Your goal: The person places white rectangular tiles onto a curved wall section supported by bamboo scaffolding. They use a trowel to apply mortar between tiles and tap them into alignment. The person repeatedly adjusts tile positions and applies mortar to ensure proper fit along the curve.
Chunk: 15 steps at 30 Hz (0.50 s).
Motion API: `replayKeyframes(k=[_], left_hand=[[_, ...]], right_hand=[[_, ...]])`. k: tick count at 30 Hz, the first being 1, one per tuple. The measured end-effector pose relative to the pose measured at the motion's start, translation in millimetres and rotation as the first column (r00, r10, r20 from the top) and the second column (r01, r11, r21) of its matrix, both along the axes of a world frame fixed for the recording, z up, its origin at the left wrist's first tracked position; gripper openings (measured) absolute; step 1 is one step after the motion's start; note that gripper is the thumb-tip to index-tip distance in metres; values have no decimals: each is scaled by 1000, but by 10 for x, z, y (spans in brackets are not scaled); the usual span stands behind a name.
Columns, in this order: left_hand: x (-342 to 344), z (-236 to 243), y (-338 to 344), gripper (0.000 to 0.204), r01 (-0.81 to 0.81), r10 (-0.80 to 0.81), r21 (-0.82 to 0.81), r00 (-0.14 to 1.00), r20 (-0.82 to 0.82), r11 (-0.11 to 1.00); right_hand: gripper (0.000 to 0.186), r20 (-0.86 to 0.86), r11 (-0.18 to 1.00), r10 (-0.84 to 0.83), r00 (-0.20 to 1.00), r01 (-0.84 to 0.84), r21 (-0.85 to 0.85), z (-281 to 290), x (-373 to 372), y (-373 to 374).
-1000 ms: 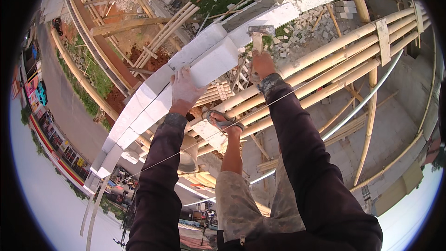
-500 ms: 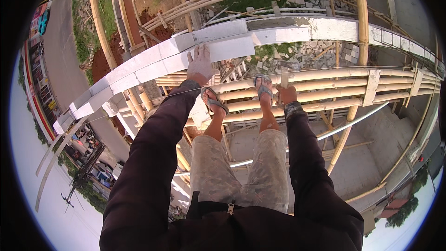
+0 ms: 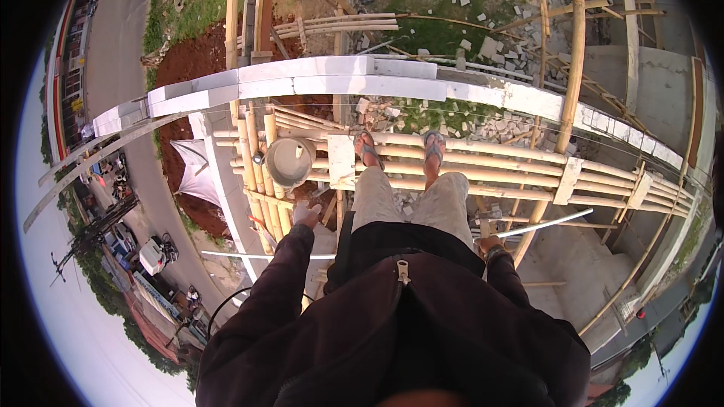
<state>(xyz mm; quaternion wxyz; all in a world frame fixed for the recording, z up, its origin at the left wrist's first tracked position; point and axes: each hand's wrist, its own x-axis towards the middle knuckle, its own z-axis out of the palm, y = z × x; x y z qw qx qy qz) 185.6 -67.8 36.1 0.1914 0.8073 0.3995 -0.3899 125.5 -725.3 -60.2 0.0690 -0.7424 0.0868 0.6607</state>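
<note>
My left hand [image 3: 305, 214], dusty white and loosely open, hangs low beside my hip, clear of the white blocks. My right hand [image 3: 489, 243] grips a tool [image 3: 486, 224] with a pale handle and metal head, low at my other side. My sandalled feet [image 3: 433, 146] stand on a bamboo-pole platform [image 3: 498, 153] near a pale board [image 3: 342, 169]. A grey bucket [image 3: 283, 172] sits left of my feet. Beyond them runs a curved top course of white blocks [image 3: 296, 80].
Upright bamboo poles [image 3: 574, 68], a thin line along the blocks and a white pipe [image 3: 547, 221] surround me. Far below lie broken blocks, grass, red soil, a concrete floor [image 3: 563, 279] and, at left, a road [image 3: 118, 22] with parked vehicles.
My left hand has left the white blocks and dropped to my side. My right hand has lowered with the tool. The view has tilted toward my body, revealing the bucket.
</note>
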Motion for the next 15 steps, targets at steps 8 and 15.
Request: replayKeyframes(k=[8, 15], left_hand=[[-1247, -606, 415, 30, -411, 449, -183, 844, 294, 893], [-772, -68, 33, 34, 34, 38, -269, 965, 258, 963]], right_hand=[[29, 146, 688, -717, 682, 726, -14, 945, 815, 596], [15, 74, 784, -621, 781, 621, 28, 821, 881, 721]])
